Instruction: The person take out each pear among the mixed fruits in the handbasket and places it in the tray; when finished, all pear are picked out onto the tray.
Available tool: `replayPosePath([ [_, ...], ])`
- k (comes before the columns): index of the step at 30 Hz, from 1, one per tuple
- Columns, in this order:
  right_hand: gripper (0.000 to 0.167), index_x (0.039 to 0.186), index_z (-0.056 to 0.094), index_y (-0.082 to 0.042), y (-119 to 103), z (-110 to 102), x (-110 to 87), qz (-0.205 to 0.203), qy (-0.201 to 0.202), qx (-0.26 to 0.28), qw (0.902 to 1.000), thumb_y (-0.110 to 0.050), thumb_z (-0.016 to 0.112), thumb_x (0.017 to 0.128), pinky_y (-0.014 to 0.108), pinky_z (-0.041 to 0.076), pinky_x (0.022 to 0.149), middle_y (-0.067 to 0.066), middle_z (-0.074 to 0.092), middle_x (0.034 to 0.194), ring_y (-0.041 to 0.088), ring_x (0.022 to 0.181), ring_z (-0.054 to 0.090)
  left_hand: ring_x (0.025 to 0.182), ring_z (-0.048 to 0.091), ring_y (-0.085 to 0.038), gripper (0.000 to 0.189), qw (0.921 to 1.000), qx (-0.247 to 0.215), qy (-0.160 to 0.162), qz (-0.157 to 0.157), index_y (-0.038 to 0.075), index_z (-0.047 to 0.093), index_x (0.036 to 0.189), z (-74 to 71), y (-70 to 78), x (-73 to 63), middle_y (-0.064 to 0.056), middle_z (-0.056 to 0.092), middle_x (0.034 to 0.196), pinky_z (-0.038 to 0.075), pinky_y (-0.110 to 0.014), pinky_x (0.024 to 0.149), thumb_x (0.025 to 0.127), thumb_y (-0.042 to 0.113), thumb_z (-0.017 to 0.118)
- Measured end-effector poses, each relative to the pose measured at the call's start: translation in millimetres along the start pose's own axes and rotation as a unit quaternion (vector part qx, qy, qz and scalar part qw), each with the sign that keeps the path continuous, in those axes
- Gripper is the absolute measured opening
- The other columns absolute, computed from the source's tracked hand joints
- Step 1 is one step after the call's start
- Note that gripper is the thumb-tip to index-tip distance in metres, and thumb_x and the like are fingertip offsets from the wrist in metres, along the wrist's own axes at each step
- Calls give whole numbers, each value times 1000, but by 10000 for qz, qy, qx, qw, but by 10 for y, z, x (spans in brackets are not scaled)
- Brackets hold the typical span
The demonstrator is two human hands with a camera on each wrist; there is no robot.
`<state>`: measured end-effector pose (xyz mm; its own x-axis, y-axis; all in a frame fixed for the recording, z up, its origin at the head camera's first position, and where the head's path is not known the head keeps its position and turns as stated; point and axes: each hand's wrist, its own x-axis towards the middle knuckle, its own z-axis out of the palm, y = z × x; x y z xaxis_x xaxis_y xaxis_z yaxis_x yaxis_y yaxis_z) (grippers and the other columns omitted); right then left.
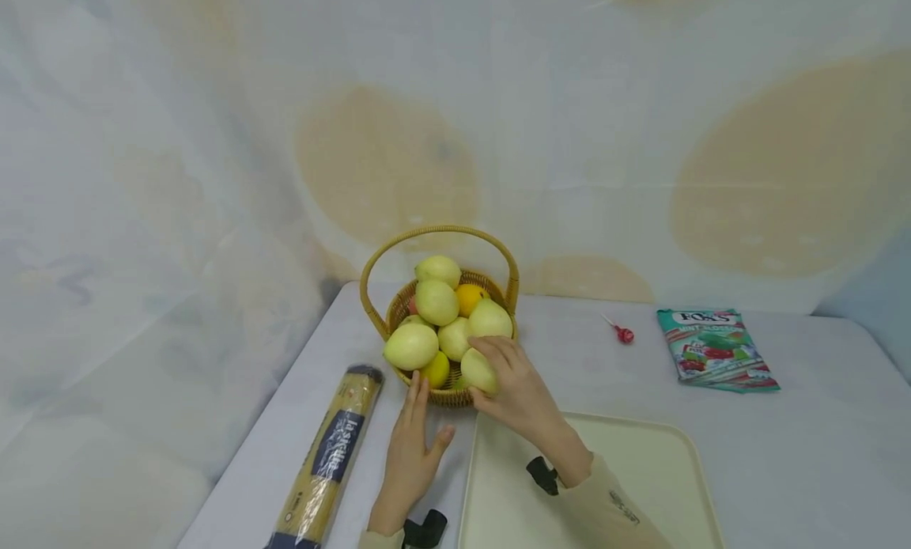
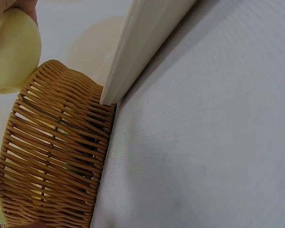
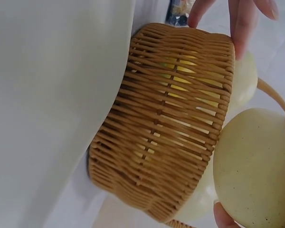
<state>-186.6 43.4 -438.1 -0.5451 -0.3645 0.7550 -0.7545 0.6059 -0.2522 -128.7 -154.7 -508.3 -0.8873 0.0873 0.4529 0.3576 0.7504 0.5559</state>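
A wicker basket [image 1: 454, 399] with a tall arched handle stands on the table, heaped with several pale yellow-green pears [image 1: 411, 346] and some yellow and orange fruit [image 1: 470, 298]. My right hand [image 1: 523, 397] grips one pear [image 1: 478, 372] between thumb and fingers at the basket's front right rim. In the right wrist view this pear [image 3: 256, 166] has faintly speckled skin and is level with the rim. With fingers extended, my left hand [image 1: 413, 463] touches the basket's front left rim. The fruit lower in the basket is mostly hidden.
A cream tray [image 1: 640, 462] lies in front, beneath my right forearm, with its edge close to the basket. To the left lies a pack of spaghetti [image 1: 330, 458]. A red lollipop [image 1: 624, 335] and a green candy bag [image 1: 715, 351] lie on the right.
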Motion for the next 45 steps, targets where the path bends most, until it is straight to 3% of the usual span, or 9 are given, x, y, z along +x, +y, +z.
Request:
replayPosePath([
  [10,75,125,57,-5,85,-107,-166,-120,311,-8,9994,-9,88,57,42,54,89,8,63,117,29,106,58,142,31,-42,81,10000,-37,-17,-60,6,24,154,11,4,7,-12,18,163,35,-65,106,88,20,68],
  [21,76,123,59,-5,109,-172,-281,-108,389,-152,9991,-12,89,53,42,56,76,7,65,112,29,102,59,142,31,-42,78,9999,-53,-79,-84,6,24,154,-6,19,2,-12,18,163,35,-65,106,92,30,64],
  [29,78,124,59,-4,149,-151,-426,-117,362,-48,9993,-13,89,53,43,57,81,10,64,115,29,103,61,143,30,-41,79,9998,-46,-111,-168,7,23,154,-1,14,3,-10,16,164,34,-65,108,90,26,66],
  [36,76,126,58,-6,146,-159,-550,115,56,-23,9999,-14,88,57,41,58,80,13,62,115,27,102,62,143,30,-41,79,9997,-62,-100,-202,7,23,154,-3,9,-8,-10,16,164,33,-65,108,90,25,66],
  [45,65,112,59,-9,156,-134,-607,125,-256,52,9996,-15,88,54,39,57,82,8,61,111,23,102,60,143,30,-41,80,9998,-101,-63,-158,8,23,154,4,1,0,-10,17,163,33,-65,108,90,23,67],
])
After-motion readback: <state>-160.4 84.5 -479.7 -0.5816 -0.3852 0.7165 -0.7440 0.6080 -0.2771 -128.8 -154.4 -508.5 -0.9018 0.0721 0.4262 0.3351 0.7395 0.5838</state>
